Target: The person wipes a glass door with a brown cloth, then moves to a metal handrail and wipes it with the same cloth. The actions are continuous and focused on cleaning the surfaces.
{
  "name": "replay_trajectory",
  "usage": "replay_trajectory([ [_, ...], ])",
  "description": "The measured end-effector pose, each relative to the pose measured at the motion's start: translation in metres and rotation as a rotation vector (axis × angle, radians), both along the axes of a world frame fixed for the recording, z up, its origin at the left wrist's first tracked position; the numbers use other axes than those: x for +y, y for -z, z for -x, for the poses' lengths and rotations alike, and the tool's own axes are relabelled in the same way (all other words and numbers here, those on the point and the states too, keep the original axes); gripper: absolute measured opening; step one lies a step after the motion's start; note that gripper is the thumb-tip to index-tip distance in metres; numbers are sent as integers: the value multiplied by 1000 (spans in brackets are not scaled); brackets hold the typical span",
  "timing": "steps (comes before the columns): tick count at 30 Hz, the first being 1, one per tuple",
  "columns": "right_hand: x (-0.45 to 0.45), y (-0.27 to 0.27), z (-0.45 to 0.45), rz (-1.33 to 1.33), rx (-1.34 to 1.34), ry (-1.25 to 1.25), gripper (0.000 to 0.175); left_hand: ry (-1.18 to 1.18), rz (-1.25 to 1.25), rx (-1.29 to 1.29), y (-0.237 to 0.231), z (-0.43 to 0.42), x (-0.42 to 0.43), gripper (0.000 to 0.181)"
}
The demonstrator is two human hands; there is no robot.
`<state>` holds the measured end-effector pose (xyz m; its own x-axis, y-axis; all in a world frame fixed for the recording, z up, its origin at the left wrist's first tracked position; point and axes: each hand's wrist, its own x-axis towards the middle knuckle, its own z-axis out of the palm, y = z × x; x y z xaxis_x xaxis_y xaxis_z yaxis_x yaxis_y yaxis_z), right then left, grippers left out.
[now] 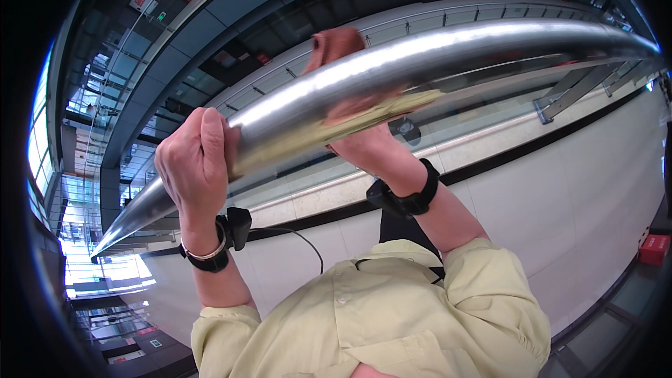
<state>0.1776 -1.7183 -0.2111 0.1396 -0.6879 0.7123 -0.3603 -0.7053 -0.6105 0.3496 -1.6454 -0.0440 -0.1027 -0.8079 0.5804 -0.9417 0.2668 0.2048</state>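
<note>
A thick, shiny metal handrail [446,47] crosses in front of me, looking bent by the lens. My left hand [194,157] is closed over the rail at the left, thumb lying on top. Farther right, my right hand [362,147] comes up from below the rail, its fingers hidden. A reddish-brown cloth [338,44] bulges above the rail's far side at that hand. Along the near underside runs a folded, pale yellow edge [386,113], apparently part of the cloth in my grasp. Both wrists wear black straps with small devices.
Below the rail are glass panels with a metal post [551,100] and a pale stone ledge [304,205]. A light tiled floor [567,215] lies on my side. Beyond is an open atrium with another railed walkway [446,16]. A red box [653,249] stands at the right.
</note>
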Motion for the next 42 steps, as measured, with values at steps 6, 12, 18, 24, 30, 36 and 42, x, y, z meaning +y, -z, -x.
replay_trajectory([
  [6, 8, 9, -4, -103, 492, 114, 17, -2, 8, 1, 3, -2, 0, 52],
  [12, 54, 83, 6, 50, 145, 15, 10, 8, 27, -17, 4, -5, -1, 52],
  [18, 65, 145, 7, -748, 273, 75, 16, 13, 36, -20, 3, -3, 0, 53],
  [24, 72, 114, -11, -392, -141, -3, 15, 13, 38, 10, 3, -1, 0, 52],
  [30, 67, 112, -39, -434, -215, 79, 19, 12, 46, 1, 4, 3, 1, 48],
  [36, 53, 129, -57, -801, -277, -28, 29, -11, 21, 0, 5, 4, 2, 49],
  [42, 51, 130, -43, -646, -58, 11, 27, -5, 47, -8, 7, 0, 1, 49],
])
